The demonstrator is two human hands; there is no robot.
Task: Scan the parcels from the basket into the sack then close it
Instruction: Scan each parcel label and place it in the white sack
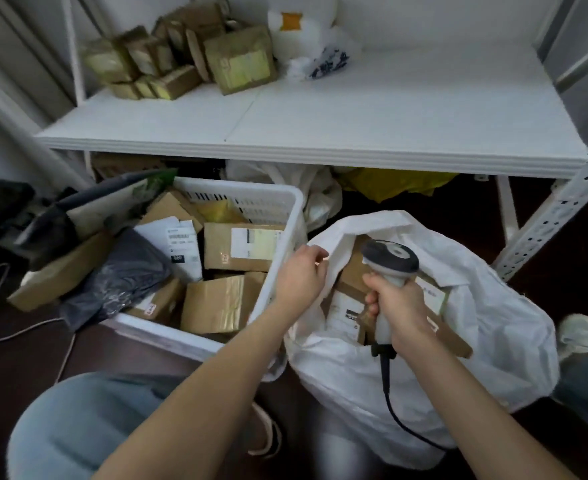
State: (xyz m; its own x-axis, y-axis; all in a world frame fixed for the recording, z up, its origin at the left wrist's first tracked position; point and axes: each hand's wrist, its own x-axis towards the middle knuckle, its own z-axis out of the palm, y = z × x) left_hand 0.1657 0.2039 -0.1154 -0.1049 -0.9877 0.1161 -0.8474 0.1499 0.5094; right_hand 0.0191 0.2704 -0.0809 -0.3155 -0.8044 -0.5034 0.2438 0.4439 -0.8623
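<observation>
So my left hand (301, 273) pinched the sack (493, 323) rim, right hand (401, 306) gripped the barcode scanner (391, 259) over it; the parcels (240, 249) sat in the basket (237, 185) just left, nearest my left hand.

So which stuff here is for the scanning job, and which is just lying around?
For the job:
- basket
- boxes in it
- sack, its rim held by the left hand
- scanner, gripped in the right hand

Just lying about:
- shelf parcels
- plastic bags beside them
- yellow bag under the shelf
</observation>
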